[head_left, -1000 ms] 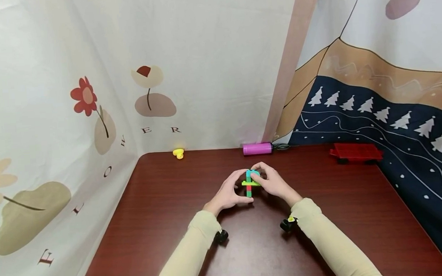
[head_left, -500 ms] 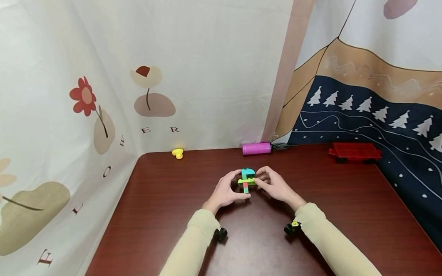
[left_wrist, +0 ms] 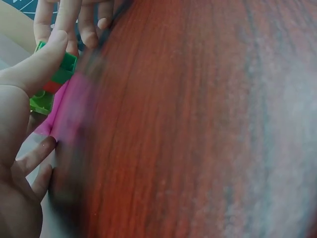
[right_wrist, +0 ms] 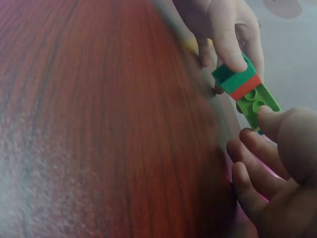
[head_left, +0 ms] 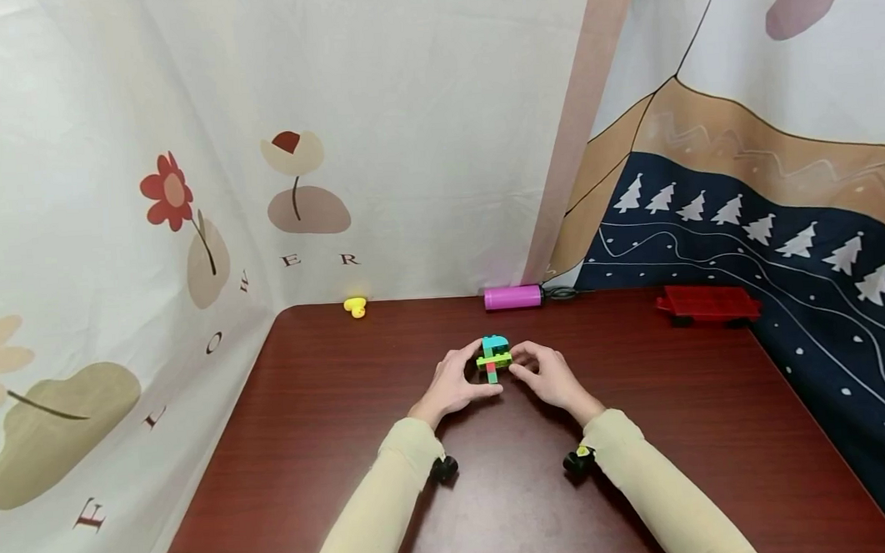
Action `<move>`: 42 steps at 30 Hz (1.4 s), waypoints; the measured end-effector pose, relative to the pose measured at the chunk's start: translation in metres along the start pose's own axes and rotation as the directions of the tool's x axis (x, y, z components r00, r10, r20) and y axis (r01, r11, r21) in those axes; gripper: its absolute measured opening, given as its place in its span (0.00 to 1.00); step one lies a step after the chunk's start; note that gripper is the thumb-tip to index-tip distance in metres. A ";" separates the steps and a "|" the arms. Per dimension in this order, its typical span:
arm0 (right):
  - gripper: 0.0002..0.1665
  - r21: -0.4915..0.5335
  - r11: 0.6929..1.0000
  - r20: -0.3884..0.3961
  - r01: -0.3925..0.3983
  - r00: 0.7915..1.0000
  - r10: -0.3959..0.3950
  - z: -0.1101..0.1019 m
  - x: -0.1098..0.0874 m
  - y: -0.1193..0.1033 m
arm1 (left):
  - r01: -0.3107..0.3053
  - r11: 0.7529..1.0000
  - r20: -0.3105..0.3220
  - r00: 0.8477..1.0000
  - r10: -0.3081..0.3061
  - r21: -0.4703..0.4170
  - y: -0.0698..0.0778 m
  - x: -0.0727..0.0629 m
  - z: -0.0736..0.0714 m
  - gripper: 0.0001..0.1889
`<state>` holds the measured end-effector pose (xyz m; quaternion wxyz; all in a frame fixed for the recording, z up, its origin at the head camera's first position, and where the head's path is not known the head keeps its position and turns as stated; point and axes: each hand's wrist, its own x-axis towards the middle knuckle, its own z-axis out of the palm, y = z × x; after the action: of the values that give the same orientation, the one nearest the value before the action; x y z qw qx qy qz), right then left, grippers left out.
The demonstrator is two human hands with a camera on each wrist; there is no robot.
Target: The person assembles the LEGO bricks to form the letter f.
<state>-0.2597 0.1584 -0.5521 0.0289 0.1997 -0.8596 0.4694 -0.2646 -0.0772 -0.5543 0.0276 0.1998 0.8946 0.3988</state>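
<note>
In the head view, a small build of toy bricks (head_left: 495,361) is held up above the middle of the dark red table (head_left: 499,499). It has a teal piece on top, a lime plate across, and red and green bricks below. My left hand (head_left: 447,389) grips it from the left, fingers at the top and thumb at the lower end. My right hand (head_left: 555,381) pinches the right end of the lime plate. From the right wrist, the build's green brick (right_wrist: 242,78) lies under the left thumb, while the right thumb presses the lime plate (right_wrist: 257,103).
Along the table's back edge lie a small yellow toy (head_left: 356,307), a purple cylinder (head_left: 514,298) and a dark cord (head_left: 561,293). A red toy wagon (head_left: 709,304) stands at the back right. A printed cloth (head_left: 406,145) hangs behind.
My right hand has moved off the teal top to the right end of the lime plate. The build has shifted slightly left and away, with its teal top now uncovered.
</note>
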 end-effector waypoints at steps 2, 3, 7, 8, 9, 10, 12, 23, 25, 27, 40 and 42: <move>0.11 -0.032 0.999 -0.013 -0.001 1.000 0.000 0.000 0.000 0.000 | -0.004 1.000 0.001 1.000 0.004 0.018 0.000 0.001 0.001 0.50; 0.11 -0.047 0.999 -0.018 -0.005 1.000 0.004 0.001 0.000 -0.001 | -0.005 1.000 0.002 1.000 0.005 0.024 -0.001 0.001 0.002 0.50; 0.12 -0.092 0.995 -0.026 -0.026 0.999 0.024 0.002 0.001 -0.001 | 0.008 0.999 0.015 1.000 -0.009 0.043 0.000 0.001 0.003 0.51; 0.12 -0.100 0.995 -0.027 -0.029 0.999 0.026 0.002 0.001 -0.001 | 0.012 0.999 0.018 1.000 -0.013 0.045 0.000 0.001 0.003 0.51; 0.12 -0.109 0.994 -0.028 -0.029 0.999 0.026 0.002 0.001 0.000 | 0.015 0.999 0.022 1.000 -0.017 0.049 0.000 0.002 0.003 0.51; 0.12 -0.115 0.993 -0.029 -0.028 0.999 0.025 0.002 0.001 0.000 | 0.019 0.998 0.027 0.999 -0.021 0.052 0.001 0.002 0.003 0.51; 0.12 -0.127 0.992 -0.032 -0.026 0.999 0.022 0.003 0.002 0.001 | 0.024 0.998 0.034 0.999 -0.026 0.055 0.002 0.002 0.003 0.51; 0.15 -0.133 0.988 -0.054 -0.084 0.996 0.077 0.003 0.004 0.002 | 0.036 0.997 0.042 0.998 -0.039 0.067 -0.002 0.003 0.005 0.51; 0.18 -0.134 0.987 -0.046 -0.090 0.995 0.084 0.002 0.005 0.001 | 0.033 0.997 0.043 0.998 -0.037 0.072 -0.003 0.003 0.005 0.51; 0.22 -0.145 0.985 -0.029 -0.091 0.996 0.087 0.001 0.006 0.001 | 0.037 0.996 0.048 0.998 -0.041 0.076 -0.002 0.004 0.005 0.50; 0.29 -0.197 0.975 0.037 -0.099 0.993 0.109 0.000 0.009 0.002 | 0.052 0.995 0.057 0.997 -0.057 0.080 0.000 0.004 0.007 0.49; 0.30 -0.192 0.976 0.039 -0.105 0.993 0.114 0.000 0.010 0.002 | 0.057 0.995 0.060 0.996 -0.061 0.078 -0.001 0.004 0.007 0.49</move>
<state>-0.2695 0.1565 -0.5516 0.0006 0.1600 -0.9106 0.3810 -0.2671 -0.0713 -0.5587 0.0598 0.1866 0.9134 0.3568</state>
